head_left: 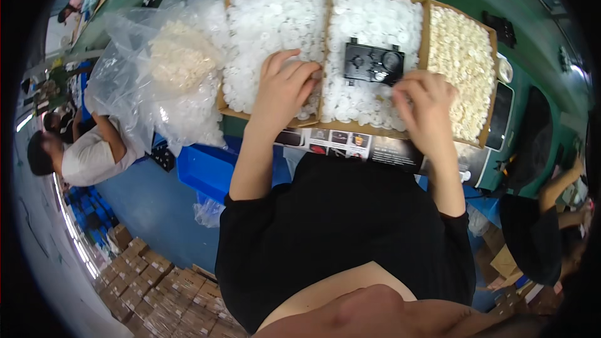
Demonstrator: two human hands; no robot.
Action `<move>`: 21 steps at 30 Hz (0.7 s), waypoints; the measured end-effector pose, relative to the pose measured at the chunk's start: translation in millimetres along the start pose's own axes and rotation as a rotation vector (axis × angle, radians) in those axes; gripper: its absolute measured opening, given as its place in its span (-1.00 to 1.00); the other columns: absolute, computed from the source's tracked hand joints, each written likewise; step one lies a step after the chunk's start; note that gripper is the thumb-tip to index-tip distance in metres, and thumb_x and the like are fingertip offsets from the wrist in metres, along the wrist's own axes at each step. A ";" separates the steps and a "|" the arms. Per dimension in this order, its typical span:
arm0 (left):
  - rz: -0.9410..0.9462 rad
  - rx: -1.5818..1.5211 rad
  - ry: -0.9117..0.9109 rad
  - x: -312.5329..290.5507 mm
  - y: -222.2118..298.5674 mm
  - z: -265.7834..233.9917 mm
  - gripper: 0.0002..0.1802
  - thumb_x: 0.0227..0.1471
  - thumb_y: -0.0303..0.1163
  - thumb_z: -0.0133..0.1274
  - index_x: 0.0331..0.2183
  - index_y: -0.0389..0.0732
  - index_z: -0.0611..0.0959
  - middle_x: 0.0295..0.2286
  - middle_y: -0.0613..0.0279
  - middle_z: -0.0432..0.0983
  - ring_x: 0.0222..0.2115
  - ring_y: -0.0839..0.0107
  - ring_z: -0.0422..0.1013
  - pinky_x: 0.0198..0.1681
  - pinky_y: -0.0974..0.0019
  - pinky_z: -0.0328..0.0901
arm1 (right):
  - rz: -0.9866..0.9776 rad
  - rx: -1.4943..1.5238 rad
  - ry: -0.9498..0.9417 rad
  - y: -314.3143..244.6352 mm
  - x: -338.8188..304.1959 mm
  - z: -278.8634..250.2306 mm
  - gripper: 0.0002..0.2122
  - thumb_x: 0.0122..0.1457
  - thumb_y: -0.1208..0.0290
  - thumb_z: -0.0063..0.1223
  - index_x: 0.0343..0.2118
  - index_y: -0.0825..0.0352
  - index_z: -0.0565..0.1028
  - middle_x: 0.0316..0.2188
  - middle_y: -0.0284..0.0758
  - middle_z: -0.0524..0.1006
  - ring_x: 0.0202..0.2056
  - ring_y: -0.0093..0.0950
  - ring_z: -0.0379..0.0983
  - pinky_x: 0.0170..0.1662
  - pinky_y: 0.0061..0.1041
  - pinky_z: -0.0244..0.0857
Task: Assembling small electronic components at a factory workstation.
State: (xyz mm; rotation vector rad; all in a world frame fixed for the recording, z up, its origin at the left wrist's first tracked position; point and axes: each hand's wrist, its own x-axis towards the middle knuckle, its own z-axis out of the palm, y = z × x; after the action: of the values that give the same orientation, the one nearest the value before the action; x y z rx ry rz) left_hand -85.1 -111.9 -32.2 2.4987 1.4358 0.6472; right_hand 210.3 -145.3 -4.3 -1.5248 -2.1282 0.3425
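Note:
A black plastic part [374,62], boxy with small tabs and round recesses, lies on the small white plastic pieces [375,15] in the middle compartment of a cardboard box. My left hand [285,91] is over the left compartment's translucent white pieces [275,15], by the divider, fingers bent and drawn together. Just beside the part's lower right corner is my right hand [429,103], thumb and forefinger closed toward each other. Whatever either hand pinches is too small or hidden to name. Cream-coloured small pieces [460,62] fill the right compartment.
A clear plastic bag [181,62] of pale pieces leans at the box's left. A blue bin [203,172] sits below it. A printed sheet [350,144] lies along the box's near edge. A person in a white shirt [94,156] is at far left, another in black [529,231] at right.

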 end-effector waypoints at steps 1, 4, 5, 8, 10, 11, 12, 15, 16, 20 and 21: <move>0.005 0.007 0.007 0.8 -0.5 0.6 -0.68 0.05 -0.44 0.23 -0.10 -0.05 0.66 -0.17 0.40 0.63 0.15 0.21 0.37 0.33 0.05 0.15 | 0.059 0.048 0.025 2.7 1.3 -4.3 -0.92 0.23 0.42 0.23 -0.24 0.24 0.62 -0.11 -0.40 0.53 -0.09 -0.36 0.37 0.10 -0.24 0.11; 0.012 0.016 0.036 2.5 1.9 5.9 -0.68 0.03 -0.45 0.24 -0.12 -0.04 0.67 -0.18 0.36 0.59 0.12 0.22 0.38 0.32 0.05 0.17 | 0.151 0.149 0.065 15.7 0.2 -13.6 -0.91 0.25 0.43 0.20 -0.22 0.26 0.64 -0.10 -0.38 0.55 -0.07 -0.37 0.38 0.12 -0.26 0.09; 0.021 0.003 0.059 1.8 1.1 4.3 -0.68 0.00 -0.47 0.26 -0.14 -0.04 0.68 -0.18 0.34 0.57 0.09 0.23 0.39 0.31 0.05 0.19 | 0.192 0.187 0.081 16.9 2.1 -13.5 -0.91 0.26 0.43 0.20 -0.22 0.27 0.64 -0.10 -0.37 0.55 -0.06 -0.38 0.38 0.13 -0.28 0.07; -0.013 0.011 0.134 0.7 0.8 2.9 -0.66 -0.03 -0.52 0.28 -0.14 -0.08 0.71 -0.18 0.33 0.57 0.05 0.24 0.44 0.23 0.13 0.26 | 0.233 0.243 0.051 15.0 4.3 -10.8 -0.91 0.27 0.42 0.20 -0.24 0.27 0.66 -0.08 -0.37 0.55 -0.04 -0.39 0.38 0.15 -0.30 0.03; -0.044 0.015 0.206 -0.1 2.1 1.8 -0.64 -0.06 -0.57 0.31 -0.15 -0.11 0.74 -0.18 0.31 0.58 0.01 0.25 0.48 0.15 0.21 0.34 | 0.279 0.295 0.023 13.0 5.7 -8.5 -0.91 0.27 0.41 0.21 -0.25 0.28 0.67 -0.06 -0.38 0.55 -0.03 -0.40 0.37 0.17 -0.32 0.00; -0.041 0.007 0.209 0.4 3.5 1.6 -0.64 -0.06 -0.57 0.31 -0.15 -0.11 0.74 -0.18 0.31 0.58 0.01 0.25 0.48 0.15 0.21 0.34 | 0.281 0.287 0.024 12.0 6.4 -8.2 -0.91 0.27 0.41 0.21 -0.25 0.28 0.67 -0.06 -0.38 0.55 -0.03 -0.40 0.37 0.17 -0.32 0.00; -0.106 -0.061 0.223 -0.4 4.7 -0.3 -0.65 -0.05 -0.59 0.30 -0.15 -0.12 0.74 -0.18 0.30 0.57 -0.01 0.26 0.48 0.11 0.23 0.36 | 0.288 0.312 0.010 10.1 7.8 -6.6 -0.90 0.27 0.40 0.22 -0.26 0.28 0.68 -0.04 -0.38 0.54 -0.02 -0.40 0.36 0.18 -0.32 -0.01; -0.298 -0.267 0.257 -1.3 8.5 -6.4 -0.68 -0.02 -0.63 0.28 -0.17 -0.16 0.76 -0.19 0.28 0.55 -0.08 0.29 0.51 0.02 0.30 0.41 | 0.308 0.389 -0.030 5.3 13.5 -1.2 -0.88 0.27 0.36 0.24 -0.27 0.28 0.70 -0.01 -0.39 0.54 0.01 -0.41 0.34 0.20 -0.33 -0.06; -0.298 -0.272 0.259 -0.6 10.0 -7.0 -0.68 -0.02 -0.63 0.28 -0.17 -0.16 0.76 -0.19 0.28 0.55 -0.08 0.29 0.51 0.02 0.30 0.41 | 0.308 0.384 -0.030 5.2 15.1 1.1 -0.88 0.27 0.36 0.24 -0.27 0.28 0.70 -0.01 -0.39 0.54 0.01 -0.41 0.34 0.20 -0.33 -0.06; -0.252 -0.306 0.274 3.2 15.1 -8.9 -0.69 0.01 -0.65 0.26 -0.16 -0.19 0.77 -0.16 0.26 0.57 -0.12 0.31 0.52 -0.05 0.36 0.43 | 0.313 0.457 -0.069 7.4 21.6 7.9 -0.86 0.27 0.34 0.24 -0.28 0.28 0.71 0.02 -0.41 0.53 0.02 -0.41 0.31 0.20 -0.32 -0.08; -0.253 -0.305 0.275 3.3 15.3 -8.8 -0.69 0.01 -0.65 0.26 -0.16 -0.19 0.77 -0.16 0.26 0.57 -0.12 0.31 0.52 -0.05 0.36 0.43 | 0.311 0.458 -0.070 7.6 22.9 8.5 -0.86 0.27 0.34 0.24 -0.28 0.28 0.71 0.02 -0.41 0.53 0.02 -0.41 0.31 0.20 -0.32 -0.08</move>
State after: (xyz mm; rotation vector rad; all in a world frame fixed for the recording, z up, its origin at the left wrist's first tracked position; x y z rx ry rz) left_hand -75.9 -117.5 -17.8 2.0156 1.5697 1.0961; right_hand 206.3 -120.6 -9.5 -1.5715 -1.6963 0.9327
